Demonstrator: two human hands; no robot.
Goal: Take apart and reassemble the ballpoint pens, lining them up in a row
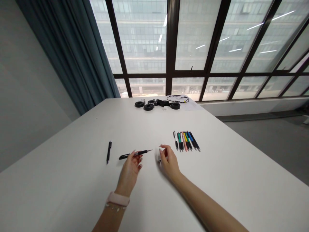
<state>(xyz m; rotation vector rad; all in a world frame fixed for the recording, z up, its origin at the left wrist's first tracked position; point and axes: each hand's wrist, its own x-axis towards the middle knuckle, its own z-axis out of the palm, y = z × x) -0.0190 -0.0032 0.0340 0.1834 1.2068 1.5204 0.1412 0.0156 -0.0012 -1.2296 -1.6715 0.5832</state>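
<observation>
My left hand [133, 164] is closed around a black pen [124, 156], held level above the table. A thin bare point, like a refill, sticks out of the pen's right end. Just right of that point, my right hand [169, 161] is closed, thumb and fingers bent together. A small dark and silvery bit shows under its fingers, too small and blurred to name. To the left, a second black pen [109, 153] lies on the white table [84, 193]. Right of my right hand lies a row of several pens [185, 141] in white, green, pink, yellow, blue and black.
Several black tape-like rolls [148, 107] lie at the table's far end. Beside them are a coiled black cable [178, 98] and a sheet of paper [193, 105]. Behind the table stand large windows and a blue curtain [72, 48].
</observation>
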